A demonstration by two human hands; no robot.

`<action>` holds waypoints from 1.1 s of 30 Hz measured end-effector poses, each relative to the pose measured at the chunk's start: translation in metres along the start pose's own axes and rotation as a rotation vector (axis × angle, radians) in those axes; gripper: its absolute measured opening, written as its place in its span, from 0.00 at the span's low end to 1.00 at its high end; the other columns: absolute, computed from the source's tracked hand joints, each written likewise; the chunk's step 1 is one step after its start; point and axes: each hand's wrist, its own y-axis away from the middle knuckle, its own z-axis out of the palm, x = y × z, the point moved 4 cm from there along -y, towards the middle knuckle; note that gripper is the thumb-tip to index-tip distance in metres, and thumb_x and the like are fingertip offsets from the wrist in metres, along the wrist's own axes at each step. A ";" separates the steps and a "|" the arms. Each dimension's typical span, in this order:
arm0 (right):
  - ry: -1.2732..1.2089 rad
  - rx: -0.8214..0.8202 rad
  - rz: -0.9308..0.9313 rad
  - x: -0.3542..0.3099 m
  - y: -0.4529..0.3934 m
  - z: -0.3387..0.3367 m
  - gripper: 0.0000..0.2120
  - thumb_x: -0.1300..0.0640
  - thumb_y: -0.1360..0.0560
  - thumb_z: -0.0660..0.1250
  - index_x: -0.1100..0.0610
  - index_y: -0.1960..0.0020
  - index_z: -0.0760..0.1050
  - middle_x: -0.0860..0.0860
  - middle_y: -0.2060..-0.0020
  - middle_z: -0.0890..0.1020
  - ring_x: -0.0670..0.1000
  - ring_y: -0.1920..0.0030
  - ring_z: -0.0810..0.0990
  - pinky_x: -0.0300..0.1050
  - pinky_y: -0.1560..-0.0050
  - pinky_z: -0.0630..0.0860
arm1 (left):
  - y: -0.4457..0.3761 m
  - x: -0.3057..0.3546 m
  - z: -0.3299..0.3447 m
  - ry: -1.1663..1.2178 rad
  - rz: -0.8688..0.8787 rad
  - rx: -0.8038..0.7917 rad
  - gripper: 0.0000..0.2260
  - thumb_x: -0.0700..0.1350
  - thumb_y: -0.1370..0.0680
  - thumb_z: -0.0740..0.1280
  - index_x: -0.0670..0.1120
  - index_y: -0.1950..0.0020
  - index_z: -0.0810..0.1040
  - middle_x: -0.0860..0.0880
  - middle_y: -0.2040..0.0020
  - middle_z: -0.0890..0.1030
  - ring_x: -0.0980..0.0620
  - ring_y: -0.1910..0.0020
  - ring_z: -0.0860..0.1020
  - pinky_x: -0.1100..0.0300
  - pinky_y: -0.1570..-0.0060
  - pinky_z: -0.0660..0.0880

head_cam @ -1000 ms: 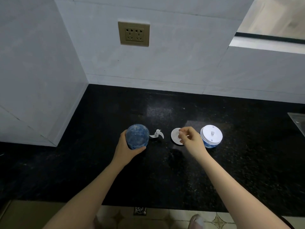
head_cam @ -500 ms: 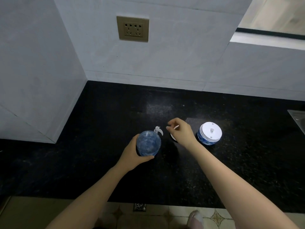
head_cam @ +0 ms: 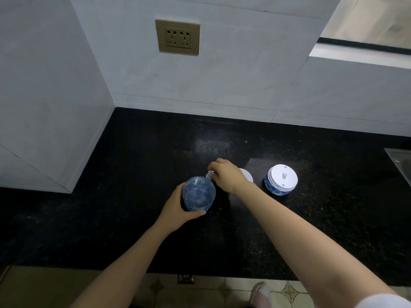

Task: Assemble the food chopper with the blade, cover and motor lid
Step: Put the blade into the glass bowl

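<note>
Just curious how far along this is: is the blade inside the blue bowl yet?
Not yet. The right hand pinches the blade at the blue bowl's far rim.

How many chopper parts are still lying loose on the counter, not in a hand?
2: the cover, partly hidden behind the right hand, and the motor lid further right. Bowl and blade are held.

Black speckled bench carrying a blue chopper bowl, a white cover disc partly hidden, and a blue-and-white motor lid well right.
</note>
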 end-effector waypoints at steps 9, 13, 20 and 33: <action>-0.132 0.136 0.064 0.004 0.004 0.001 0.08 0.61 0.23 0.60 0.63 0.46 0.74 0.60 0.47 0.78 0.60 0.48 0.76 0.57 0.47 0.75 | -0.001 -0.001 -0.001 0.001 0.023 0.006 0.38 0.49 0.36 0.82 0.67 0.36 0.63 0.63 0.35 0.71 0.65 0.36 0.72 0.68 0.40 0.69; -0.254 0.287 0.033 0.007 0.015 -0.020 0.05 0.62 0.23 0.62 0.63 0.50 0.75 0.58 0.52 0.78 0.56 0.54 0.77 0.48 0.55 0.73 | -0.001 -0.003 -0.001 0.003 0.027 0.004 0.40 0.51 0.37 0.82 0.65 0.33 0.63 0.61 0.33 0.71 0.62 0.34 0.71 0.61 0.36 0.70; -0.387 0.325 -0.131 -0.014 0.038 -0.046 0.04 0.62 0.24 0.65 0.59 0.50 0.76 0.53 0.56 0.79 0.48 0.60 0.76 0.30 0.61 0.68 | -0.001 -0.004 -0.001 0.004 0.025 -0.005 0.42 0.54 0.38 0.81 0.63 0.30 0.63 0.60 0.32 0.71 0.60 0.33 0.71 0.58 0.35 0.70; -0.052 0.103 -0.327 -0.042 0.047 -0.005 0.06 0.60 0.24 0.64 0.60 0.49 0.76 0.56 0.54 0.80 0.56 0.53 0.75 0.53 0.53 0.74 | 0.000 -0.004 0.000 0.027 0.019 -0.037 0.43 0.54 0.37 0.80 0.58 0.26 0.63 0.59 0.31 0.72 0.61 0.34 0.73 0.56 0.33 0.72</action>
